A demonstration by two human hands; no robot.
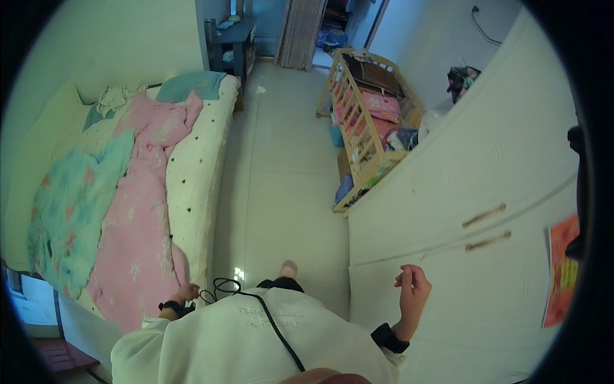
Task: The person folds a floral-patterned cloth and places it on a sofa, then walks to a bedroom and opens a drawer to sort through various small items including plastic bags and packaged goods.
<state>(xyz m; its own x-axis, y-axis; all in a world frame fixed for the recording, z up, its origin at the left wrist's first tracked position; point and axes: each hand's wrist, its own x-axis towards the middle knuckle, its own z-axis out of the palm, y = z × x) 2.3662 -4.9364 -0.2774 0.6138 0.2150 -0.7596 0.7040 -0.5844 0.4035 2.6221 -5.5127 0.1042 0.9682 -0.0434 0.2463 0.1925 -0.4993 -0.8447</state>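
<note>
My left hand (188, 292) is low beside the near end of the bed, close to the edge of the pink quilt (139, 235). Its fingers look curled, and whether they touch the quilt cannot be made out. A black strap is around that wrist. My right hand (413, 285) is raised in front of the white wardrobe (407, 230), fingers bent inward, with no object visible in it. A black band circles the right wrist too. Down my light sweatshirt (230, 336) runs a black cord (271, 317), looping near my left hand.
A green patterned blanket (72, 211) and a teal pillow (192, 86) lie on the bed (192, 192). Tiled floor (283, 192) runs between bed and wardrobe. Beyond the wardrobe stands a wooden crib (369, 158) filled with cloth items. A dark desk (235, 38) is farther back.
</note>
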